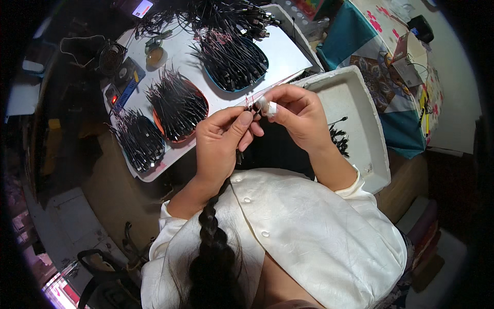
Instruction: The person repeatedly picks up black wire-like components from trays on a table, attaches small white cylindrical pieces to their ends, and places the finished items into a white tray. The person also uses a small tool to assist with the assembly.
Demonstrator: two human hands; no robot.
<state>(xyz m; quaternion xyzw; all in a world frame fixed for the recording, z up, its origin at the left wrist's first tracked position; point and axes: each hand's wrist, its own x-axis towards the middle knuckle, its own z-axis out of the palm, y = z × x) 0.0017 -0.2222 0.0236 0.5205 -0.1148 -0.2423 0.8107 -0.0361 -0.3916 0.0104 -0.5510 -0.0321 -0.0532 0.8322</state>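
Close together in front of my chest, both hands are closed at their fingertips. My left hand (218,141) pinches a few short black cables (240,156); thin reddish wire ends stick up above its thumb, and dark ends hang below the palm. My right hand (303,116) meets those wire ends with thumb and index finger. Something white (270,108) sits at the right fingertips, perhaps tape or a wrap, and blur there hides what is pinched. Beyond the hands, similar black cables (236,64) fill a blue tray (218,88), and more cables (177,105) lie in an orange tray (178,139).
Another cable pile (138,141) is at the white worktop's left end. Behind it sits a blue-and-black device (126,91) with a red light. At right, a white foam box (360,103) holds several black cable pieces (339,142). A cloth-covered table (355,36) is at far right.
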